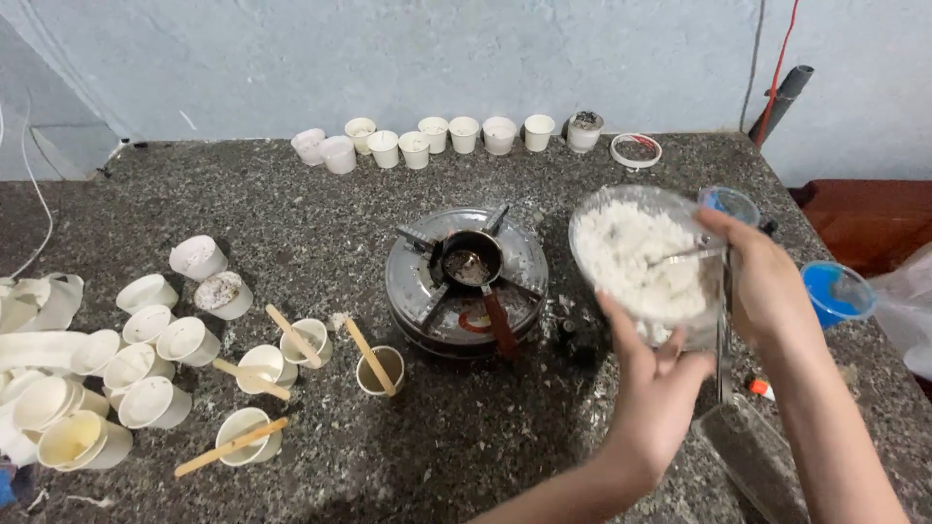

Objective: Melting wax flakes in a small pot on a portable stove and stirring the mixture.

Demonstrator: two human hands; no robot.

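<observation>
Clear bowl [636, 254], tilted toward camera, approx. full of white flakes; held over granite counter [291, 204], right of burner [466, 281]. Left hand [652, 380] cupped under bowl's near side, fingers spread on wall. Right hand [762, 281] closed on metal spoon [684, 255], tip in flakes. Small dark pan [473, 257] on burner, brownish residue inside. Back row [442, 138]: 10 white paper cups along wall; contents mostly unreadable, far-right one dark-topped. Red-rimmed lid [636, 149] beside row. Front: 4 cups w/ wooden sticks [293, 335] resting across or inside. Left cluster [146, 364]: cups on sides, approx. 12, count unsure; some cut off at frame edge. Blue tub [837, 291] right, partly behind forearm. Tray [752, 456] at bottom right cut off, contents indistinct.
</observation>
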